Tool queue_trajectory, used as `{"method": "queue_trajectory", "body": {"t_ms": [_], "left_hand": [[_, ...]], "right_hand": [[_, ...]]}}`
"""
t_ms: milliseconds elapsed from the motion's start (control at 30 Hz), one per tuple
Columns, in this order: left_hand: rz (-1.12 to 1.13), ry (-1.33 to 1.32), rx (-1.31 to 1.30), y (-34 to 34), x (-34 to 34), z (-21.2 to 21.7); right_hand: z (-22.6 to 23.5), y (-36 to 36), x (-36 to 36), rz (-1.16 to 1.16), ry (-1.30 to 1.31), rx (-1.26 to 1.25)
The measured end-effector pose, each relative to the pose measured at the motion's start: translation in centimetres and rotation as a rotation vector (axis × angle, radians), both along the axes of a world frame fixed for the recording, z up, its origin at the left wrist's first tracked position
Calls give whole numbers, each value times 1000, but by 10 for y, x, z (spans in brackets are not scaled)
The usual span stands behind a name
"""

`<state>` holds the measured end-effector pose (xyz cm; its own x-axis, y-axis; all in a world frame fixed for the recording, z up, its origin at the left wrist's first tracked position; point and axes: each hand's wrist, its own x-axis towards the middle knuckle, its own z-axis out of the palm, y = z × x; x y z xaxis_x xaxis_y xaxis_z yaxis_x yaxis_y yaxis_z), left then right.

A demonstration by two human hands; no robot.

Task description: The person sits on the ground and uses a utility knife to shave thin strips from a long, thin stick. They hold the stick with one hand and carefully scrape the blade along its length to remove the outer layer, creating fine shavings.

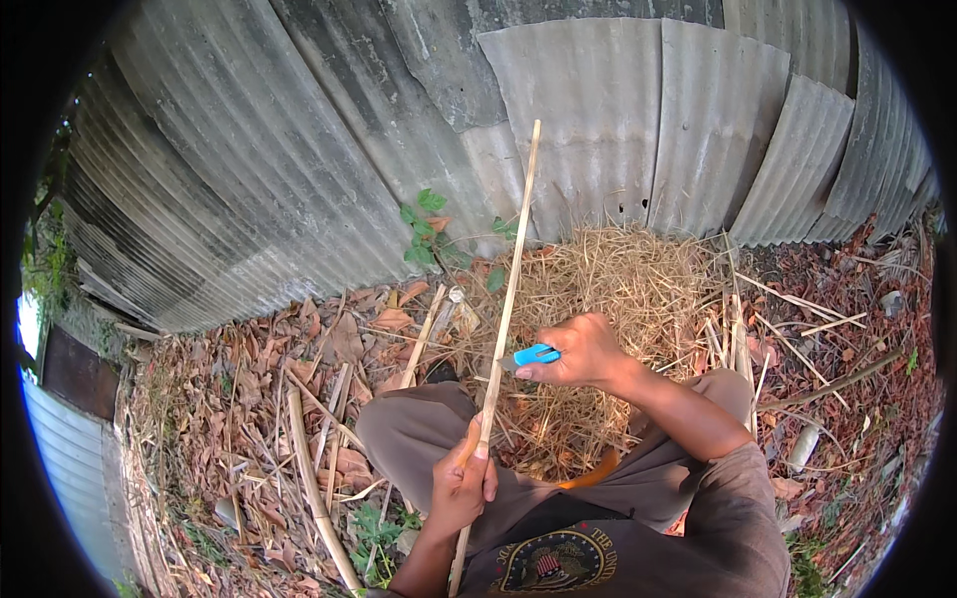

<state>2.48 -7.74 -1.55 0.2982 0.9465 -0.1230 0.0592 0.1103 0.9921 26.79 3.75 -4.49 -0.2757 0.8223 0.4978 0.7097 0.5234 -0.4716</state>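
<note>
Beyond my grips stands the corrugated sheet fence (pixel 299 149); a heap of pale shavings (pixel 608 299) lies past my right hand. The long bamboo strip (pixel 508 289) runs upward from my left hand (pixel 461 483), whose grip is wrapped tight around its lower part. My right hand (pixel 578 354) clasps a blue-handled knife (pixel 533 356), blade against the strip. Judging by the heap, much whittling is done; this strip remains in work.

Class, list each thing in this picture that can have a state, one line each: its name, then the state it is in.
left hand: closed around the bamboo strip
right hand: closed on the blue-handled knife
bamboo strip: held nearly upright, tilted, top end free
blue-handled knife: held with blade against the strip
bamboo shavings: piled loose on the ground
cut bamboo pieces: lying flat among dry leaves
</note>
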Motion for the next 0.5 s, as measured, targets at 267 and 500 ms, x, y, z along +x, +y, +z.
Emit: {"method": "queue_trajectory", "body": {"t_ms": [267,500], "left_hand": [[-111,61,90,-7,18,2],[-214,91,58,-24,16,5]], "right_hand": [[-8,24,26,-231,-70,120],[-3,67,83,-601,40,-86]]}}
